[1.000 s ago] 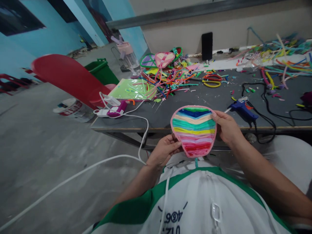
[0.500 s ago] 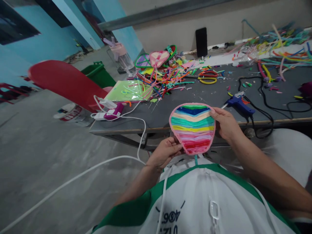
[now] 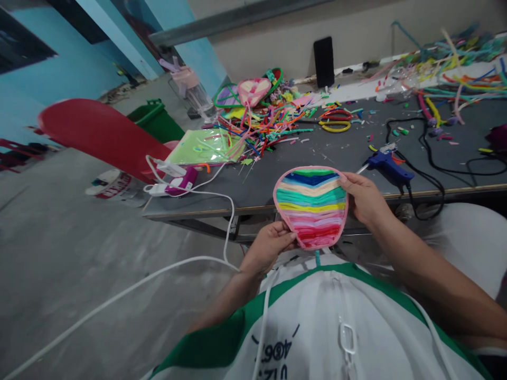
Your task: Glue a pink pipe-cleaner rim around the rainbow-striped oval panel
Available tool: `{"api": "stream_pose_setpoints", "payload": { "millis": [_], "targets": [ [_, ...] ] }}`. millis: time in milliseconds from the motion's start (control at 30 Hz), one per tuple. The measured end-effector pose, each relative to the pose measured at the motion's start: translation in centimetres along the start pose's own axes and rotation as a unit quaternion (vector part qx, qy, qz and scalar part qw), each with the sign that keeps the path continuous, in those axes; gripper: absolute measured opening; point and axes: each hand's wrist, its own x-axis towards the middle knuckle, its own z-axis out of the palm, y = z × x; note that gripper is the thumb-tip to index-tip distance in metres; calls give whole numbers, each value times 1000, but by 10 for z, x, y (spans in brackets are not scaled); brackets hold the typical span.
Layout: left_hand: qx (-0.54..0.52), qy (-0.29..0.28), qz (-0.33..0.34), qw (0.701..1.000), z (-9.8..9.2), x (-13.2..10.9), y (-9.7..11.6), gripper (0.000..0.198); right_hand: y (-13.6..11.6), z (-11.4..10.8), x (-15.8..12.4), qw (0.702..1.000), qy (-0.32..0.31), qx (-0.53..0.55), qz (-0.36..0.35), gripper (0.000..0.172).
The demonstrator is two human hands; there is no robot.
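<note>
Evidently, we have a light thing between us: a striped panel [image 3: 311,208], broad at the top and narrower below, held up just in front of our shirt [image 3: 312,311], at the near edge of the tabletop [image 3: 253,187]. Our left hand [image 3: 273,241] pinches its lower left edge, thumb on the front and the other fingers partly hidden behind; our right hand [image 3: 365,196] grips the upper right edge in the same way. The coloured rows look soft and fuzzy, so we would expect good grip and little slipping, but also strands that could flatten or pull loose if we pressed on the face. The pink rim [image 3: 317,247] seems the firmer part, and opposite points along it are where we would take hold, gently, since squeezing inward might bend the outline. What backs the rows we cannot tell. The blue glue gun [image 3: 392,164] lies with its tip pointing towards our right hand, so we would keep the rim away from its nozzle.
</note>
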Motion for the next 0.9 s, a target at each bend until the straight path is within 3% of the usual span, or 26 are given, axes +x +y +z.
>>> {"api": "stream_pose_setpoints", "payload": {
  "millis": [133, 333, 600, 900],
  "targets": [
    [6, 13, 0, 1000, 0, 1, -1, 35, 1, 0, 0, 1000, 7, -5, 5, 24],
    [-19, -28, -25, 999, -2, -1, -1, 42, 2, -4, 2, 1000, 6, -5, -8, 24],
    [-5, -13, -46, 999, 3, -2, 0, 36, 1, -3, 1, 1000, 7, -5, -5, 23],
    [19, -2, -28, 999, 2, 1, -5, 33, 1, -3, 1, 1000, 2, 8, -10, 20]
  ]
}}
